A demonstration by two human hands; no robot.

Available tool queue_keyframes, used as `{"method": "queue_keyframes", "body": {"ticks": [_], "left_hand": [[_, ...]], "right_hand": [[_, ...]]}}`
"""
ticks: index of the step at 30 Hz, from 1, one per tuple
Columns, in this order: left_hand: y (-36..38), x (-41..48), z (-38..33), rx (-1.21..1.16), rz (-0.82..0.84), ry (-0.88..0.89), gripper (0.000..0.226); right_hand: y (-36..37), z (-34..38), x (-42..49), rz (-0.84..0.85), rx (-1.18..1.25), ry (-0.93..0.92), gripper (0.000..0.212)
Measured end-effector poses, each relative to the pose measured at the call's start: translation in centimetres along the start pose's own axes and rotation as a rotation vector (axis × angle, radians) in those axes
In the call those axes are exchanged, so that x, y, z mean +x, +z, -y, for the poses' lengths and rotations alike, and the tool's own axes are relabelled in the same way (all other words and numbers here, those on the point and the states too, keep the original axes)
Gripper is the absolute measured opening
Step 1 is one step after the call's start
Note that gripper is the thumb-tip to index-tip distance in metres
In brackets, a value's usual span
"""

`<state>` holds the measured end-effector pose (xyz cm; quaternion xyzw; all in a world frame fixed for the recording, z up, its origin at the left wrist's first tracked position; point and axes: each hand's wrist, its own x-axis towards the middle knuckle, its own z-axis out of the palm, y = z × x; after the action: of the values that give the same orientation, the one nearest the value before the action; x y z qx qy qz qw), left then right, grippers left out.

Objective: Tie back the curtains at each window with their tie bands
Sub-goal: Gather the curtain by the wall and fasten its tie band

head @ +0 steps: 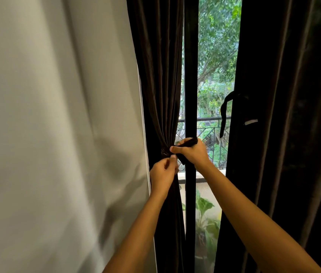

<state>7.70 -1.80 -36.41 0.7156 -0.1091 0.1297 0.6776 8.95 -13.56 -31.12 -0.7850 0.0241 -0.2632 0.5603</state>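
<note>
A dark brown left curtain (159, 75) hangs beside the wall and is gathered narrow at waist height. Its dark tie band (187, 143) wraps the gathered part. My right hand (192, 152) grips the band's free end, fingers curled round it. My left hand (163, 172) pinches the band's other end against the curtain just below and left of the right hand. The right curtain (277, 134) hangs loose, with its own tie band (225, 113) dangling from its inner edge and a white strip (251, 122) showing on it.
A pale wall (57, 125) fills the left side. A dark window frame bar (191, 75) runs vertically between the curtains. Through the glass are a balcony railing (212, 120), trees and potted plants (204, 211).
</note>
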Motion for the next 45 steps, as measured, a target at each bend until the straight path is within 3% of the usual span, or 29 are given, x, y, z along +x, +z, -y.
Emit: {"method": "queue_keyframes", "body": {"ticks": [3, 5, 14, 20, 27, 33, 36, 41, 45], "left_hand": [[0.4, -0.1, -2.1, -0.568, 0.022, -0.290, 0.016], [0.4, -0.3, -3.1, -0.677, -0.013, -0.345, 0.011], [-1.0, 0.9, -3.7, -0.460, -0.057, -0.518, 0.008], [-1.8, 0.7, -4.3, -0.636, 0.042, -0.589, 0.006], [-2.4, 0.7, -4.8, -0.662, 0.029, -0.590, 0.012], [-2.9, 1.0, -4.8, -0.613, 0.009, -0.626, 0.012], [-3.3, 1.1, -4.9, -0.479, 0.022, -0.574, 0.012], [-3.9, 1.3, -4.8, -0.296, 0.040, -0.468, 0.009], [-4.4, 1.2, -4.9, -0.238, 0.098, -0.450, 0.006]], "right_hand": [[1.0, -0.6, -0.2, 0.040, 0.111, 0.039, 0.022], [1.4, -1.0, -0.3, 0.071, 0.200, 0.080, 0.022], [0.2, -1.0, -0.5, 0.150, 0.357, 0.201, 0.010], [1.3, -2.7, -2.0, 0.261, 0.522, 0.323, 0.013], [2.1, -2.8, -3.2, 0.182, 0.376, 0.119, 0.020], [3.2, -2.7, -3.7, 0.125, -0.026, 0.043, 0.012], [3.5, -2.0, -3.4, 0.241, 0.001, 0.205, 0.014], [3.2, 0.3, -3.4, 0.334, 0.659, 0.793, 0.031], [2.8, 0.9, -3.5, 0.273, 0.915, 0.947, 0.034]]}}
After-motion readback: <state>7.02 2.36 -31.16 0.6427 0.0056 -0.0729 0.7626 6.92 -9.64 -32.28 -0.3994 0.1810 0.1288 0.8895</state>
